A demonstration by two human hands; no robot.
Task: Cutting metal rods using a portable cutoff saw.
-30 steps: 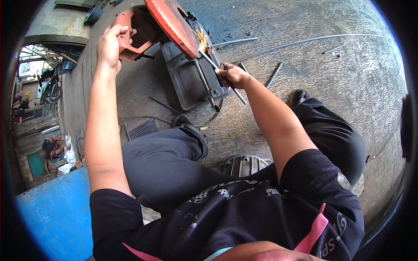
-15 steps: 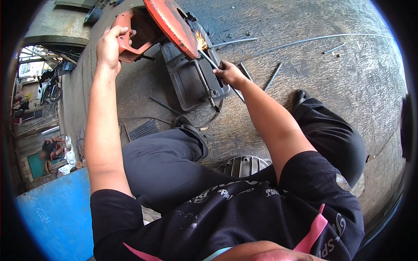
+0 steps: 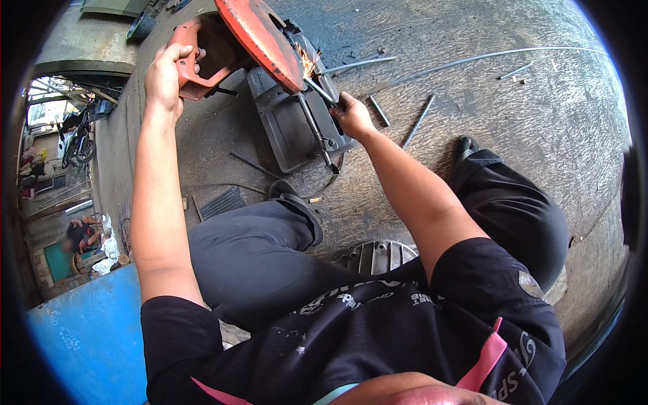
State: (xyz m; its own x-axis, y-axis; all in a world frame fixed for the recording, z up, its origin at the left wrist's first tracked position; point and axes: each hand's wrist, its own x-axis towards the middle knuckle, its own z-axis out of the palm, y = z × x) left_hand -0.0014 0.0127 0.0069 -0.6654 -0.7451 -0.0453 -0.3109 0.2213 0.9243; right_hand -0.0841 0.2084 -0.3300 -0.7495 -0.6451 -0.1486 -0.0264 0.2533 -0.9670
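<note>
A cut-off saw with an orange blade guard (image 3: 262,48) stands on a dark metal base (image 3: 291,138). My left hand (image 3: 164,79) is closed around the saw's orange handle (image 3: 202,86). Sparks (image 3: 307,62) spray beside the guard's lower end. There, a thin grey metal rod (image 3: 318,90) meets the saw; the blade itself is hidden by the guard. My right hand (image 3: 354,116) grips this rod a short way from the sparks, and its other end is hidden behind the hand and forearm. A clamp screw (image 3: 312,125) lies along the base below the rod.
Short metal pieces lie on the concrete floor, among them a cut length (image 3: 379,111) and a longer rod (image 3: 418,121). A long rod (image 3: 466,62) stretches to the right. A ribbed metal casting (image 3: 378,256) sits between my legs. A blue panel (image 3: 88,324) stands at left; another person sits beyond.
My right hand has shifted slightly left, and the rod's tail no longer shows past it. The saw's guard and handle have moved a little left in view. Sparks continue.
</note>
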